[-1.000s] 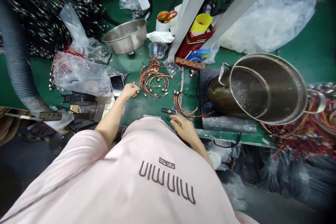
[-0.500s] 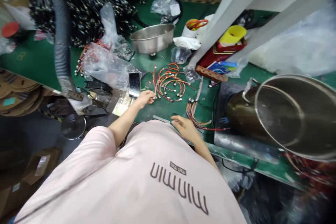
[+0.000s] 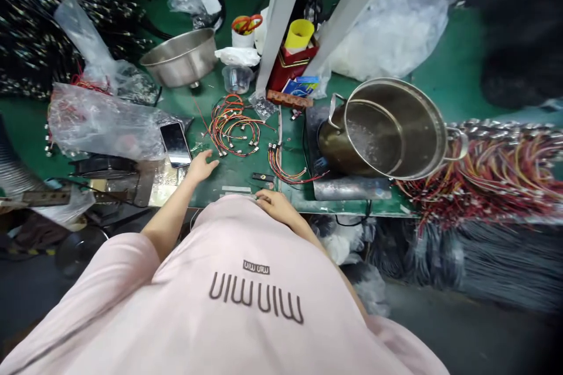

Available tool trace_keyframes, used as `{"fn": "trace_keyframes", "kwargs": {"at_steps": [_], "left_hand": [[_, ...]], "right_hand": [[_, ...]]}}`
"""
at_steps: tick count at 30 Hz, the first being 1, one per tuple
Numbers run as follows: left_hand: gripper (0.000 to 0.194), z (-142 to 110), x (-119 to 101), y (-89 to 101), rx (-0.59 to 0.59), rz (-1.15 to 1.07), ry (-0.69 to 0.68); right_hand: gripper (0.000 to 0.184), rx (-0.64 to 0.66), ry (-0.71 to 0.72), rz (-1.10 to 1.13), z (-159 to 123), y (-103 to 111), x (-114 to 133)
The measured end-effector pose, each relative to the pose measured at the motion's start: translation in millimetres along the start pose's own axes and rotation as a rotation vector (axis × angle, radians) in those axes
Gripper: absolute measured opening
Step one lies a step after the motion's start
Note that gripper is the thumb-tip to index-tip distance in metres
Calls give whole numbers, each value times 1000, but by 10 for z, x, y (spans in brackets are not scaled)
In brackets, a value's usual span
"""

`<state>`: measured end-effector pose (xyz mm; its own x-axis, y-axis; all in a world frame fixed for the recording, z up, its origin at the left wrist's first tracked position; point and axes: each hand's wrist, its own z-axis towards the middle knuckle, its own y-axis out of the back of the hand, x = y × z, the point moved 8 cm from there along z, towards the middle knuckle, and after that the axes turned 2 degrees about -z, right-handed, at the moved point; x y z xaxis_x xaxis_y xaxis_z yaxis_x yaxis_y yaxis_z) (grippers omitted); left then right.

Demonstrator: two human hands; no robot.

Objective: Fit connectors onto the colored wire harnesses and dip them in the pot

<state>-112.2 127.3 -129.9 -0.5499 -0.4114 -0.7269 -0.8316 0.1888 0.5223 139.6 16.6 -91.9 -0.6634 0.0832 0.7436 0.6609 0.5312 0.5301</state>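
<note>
Bent at the wrist, my left hand (image 3: 202, 167) is over the green tabletop, its fingers apart and nothing seen in them. It lies between a phone (image 3: 176, 144) and a loose coil of red, orange and black wires with small white connectors (image 3: 235, 129), touching neither visibly. My right hand (image 3: 276, 206) rests at the table's front edge against my shirt, fingers loosely curled with a gap between them. Just beyond it lies a small flat black piece (image 3: 263, 177). A second small wire bundle (image 3: 285, 173) with dark connectors is further right.
A large steel pot (image 3: 338, 146) stands on a dark flat base at right, beside a heap of red and yellow wires (image 3: 497, 170). Behind are a steel bowl (image 3: 180, 61), a plastic cup (image 3: 237, 78), orange-handled scissors (image 3: 247, 24) and a white post (image 3: 275, 29). Plastic bags (image 3: 105, 123) lie left.
The view has swung right. My left hand has drawn back from the wire ends of the coil. My right hand has slid toward the table edge, uncovering the black piece.
</note>
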Motion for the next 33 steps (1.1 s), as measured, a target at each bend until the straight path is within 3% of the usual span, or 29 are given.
{"fn": "trace_keyframes", "kwargs": {"at_steps": [3,7,10,13,16,18,20,23,26,30,33], "left_hand": [[49,-295,-26,-71,-3,-14,-51],[37,-905,106,-189,2,-186,9],[35,-1460,363,-178,-28,-343,73],[36,-2153,778,-71,-22,-565,176],[37,-2840,1309,291,-154,-735,308],[43,-3176,1659,682,-302,-781,361],[48,-3366,1974,1190,-498,-784,371],[53,-3321,2330,2020,-734,-780,312],[57,-2927,2557,2836,-864,-722,226],[64,-2096,2688,3760,-846,-518,109],[66,-1455,2771,4250,-765,-362,73]], "right_hand": [[23,41,61,4,-63,48,3],[23,180,146,-28,-69,67,-77],[27,310,238,-100,4,93,-106],[32,451,315,-184,92,68,-39],[36,568,377,-294,205,-67,172],[38,618,424,-371,306,-239,409],[38,656,476,-448,420,-487,696],[34,711,547,-534,616,-961,1148],[30,757,577,-634,875,-1447,1497],[24,785,555,-858,1273,-1946,1715],[24,823,529,-991,1472,-2218,1779]]}}
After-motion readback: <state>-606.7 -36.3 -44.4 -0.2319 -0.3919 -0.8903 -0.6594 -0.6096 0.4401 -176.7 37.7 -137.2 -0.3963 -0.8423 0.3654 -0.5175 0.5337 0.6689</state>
